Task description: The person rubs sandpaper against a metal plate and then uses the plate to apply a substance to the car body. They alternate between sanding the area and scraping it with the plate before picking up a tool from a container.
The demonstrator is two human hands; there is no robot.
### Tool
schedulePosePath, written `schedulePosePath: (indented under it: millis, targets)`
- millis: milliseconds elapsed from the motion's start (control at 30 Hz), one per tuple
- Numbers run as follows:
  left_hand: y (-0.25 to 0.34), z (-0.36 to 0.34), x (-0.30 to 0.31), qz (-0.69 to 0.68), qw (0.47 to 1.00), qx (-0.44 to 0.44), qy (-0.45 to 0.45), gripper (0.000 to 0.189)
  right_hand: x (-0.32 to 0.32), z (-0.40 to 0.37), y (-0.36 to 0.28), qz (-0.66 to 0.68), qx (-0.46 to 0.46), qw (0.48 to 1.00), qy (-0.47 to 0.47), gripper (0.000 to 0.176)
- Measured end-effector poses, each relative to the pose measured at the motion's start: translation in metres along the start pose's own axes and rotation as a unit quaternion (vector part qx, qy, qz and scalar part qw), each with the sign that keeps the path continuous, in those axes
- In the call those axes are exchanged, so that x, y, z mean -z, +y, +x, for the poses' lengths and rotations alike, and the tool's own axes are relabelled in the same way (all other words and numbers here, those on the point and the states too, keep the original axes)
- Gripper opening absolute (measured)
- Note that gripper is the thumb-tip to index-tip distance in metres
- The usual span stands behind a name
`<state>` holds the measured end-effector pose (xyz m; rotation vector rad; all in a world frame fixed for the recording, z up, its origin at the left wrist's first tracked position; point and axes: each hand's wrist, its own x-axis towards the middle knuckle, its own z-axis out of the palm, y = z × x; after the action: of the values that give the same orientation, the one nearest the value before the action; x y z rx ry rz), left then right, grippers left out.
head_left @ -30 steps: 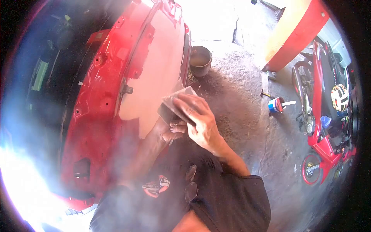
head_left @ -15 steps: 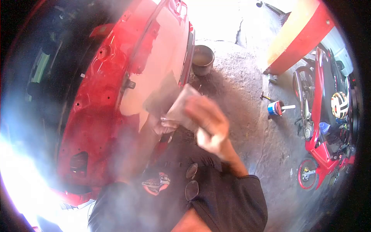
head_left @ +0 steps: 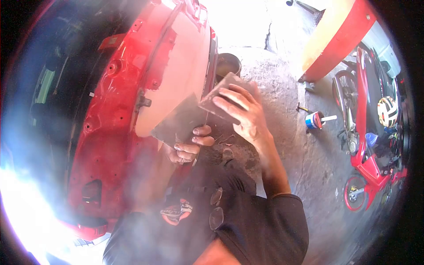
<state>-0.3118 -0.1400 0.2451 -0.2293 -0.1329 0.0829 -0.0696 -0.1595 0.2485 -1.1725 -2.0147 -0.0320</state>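
My left hand (head_left: 190, 145) is closed on the lower edge of a dark grey sheet of sandpaper (head_left: 176, 120), with the thumb side hidden and the fingers curled over the front. The sheet overlaps the pale patch (head_left: 183, 66) on the red car panel (head_left: 112, 99). Up and to the right, my right hand (head_left: 247, 110) grips a flat, brownish rectangular pad (head_left: 229, 84), its fingers laid across the face. One corner of that pad comes close to the sandpaper's upper corner.
A dark bucket (head_left: 229, 64) stands on the rough floor beyond my hands. Farther right are a blue-and-white can (head_left: 314, 120) with a pale handle in it, a hammer (head_left: 303, 107), a red motorcycle (head_left: 362, 110), a helmet (head_left: 388, 111) and an orange-red pillar (head_left: 338, 42).
My right hand has lifted the brownish pad up and right, away from my left hand. The sandpaper in the left hand now shows more fully.
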Motion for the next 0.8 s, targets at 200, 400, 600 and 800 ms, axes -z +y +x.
schedulePosePath:
  millis: [200,400,600,800]
  targets:
    - [0.009,-0.015,0.011,0.021,0.999,-0.045,0.007,0.045,0.011,0.012,-0.037,0.307,-0.09,0.94,0.118,0.032]
    - [0.001,-0.019,0.04,0.224,0.921,-0.251,0.196,0.051,0.003,0.022,-0.079,0.13,-0.014,0.991,0.009,0.055]
    - [0.014,-0.018,0.037,0.194,0.932,-0.262,0.159,0.053,-0.011,0.007,-0.099,0.135,0.02,0.99,-0.046,0.062]
    - [0.016,-0.021,0.044,0.135,0.981,-0.137,-0.025,0.053,-0.015,0.011,-0.065,0.063,-0.017,0.998,0.01,0.056]
